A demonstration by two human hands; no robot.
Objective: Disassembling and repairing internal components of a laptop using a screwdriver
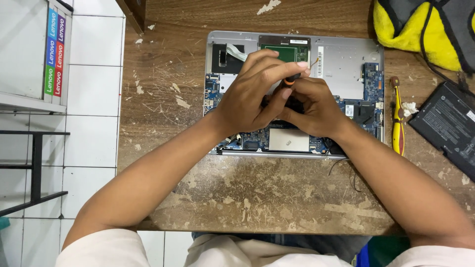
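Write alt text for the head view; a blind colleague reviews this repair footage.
Both hands, left and right, grip a small orange-and-black screwdriver over an opened laptop with its circuit boards exposed, on a worn wooden table. A yellow screwdriver and a black battery lie to the right.

- The tabletop (267, 198) is brown wood, worn and rough, its finish scratched and flaked into pale patches.
- The opened laptop base (346, 59) at the far middle of the tabletop is matt silver metal, with blue circuit boards (372, 79) and a dull grey metal shield plate (289, 140).
- The screwdriver (292, 78) pinched between the left hand (252, 99) and right hand (311, 109) has a smooth black and orange plastic grip.
- A second screwdriver (396, 116) near the right edge has a glossy yellow plastic handle.
- The battery pack (445, 129) at the right edge is matt black plastic.
- The bag (410, 24) at the far right corner is yellow and grey cloth.
- The floor (94, 89) is glossy white tile.
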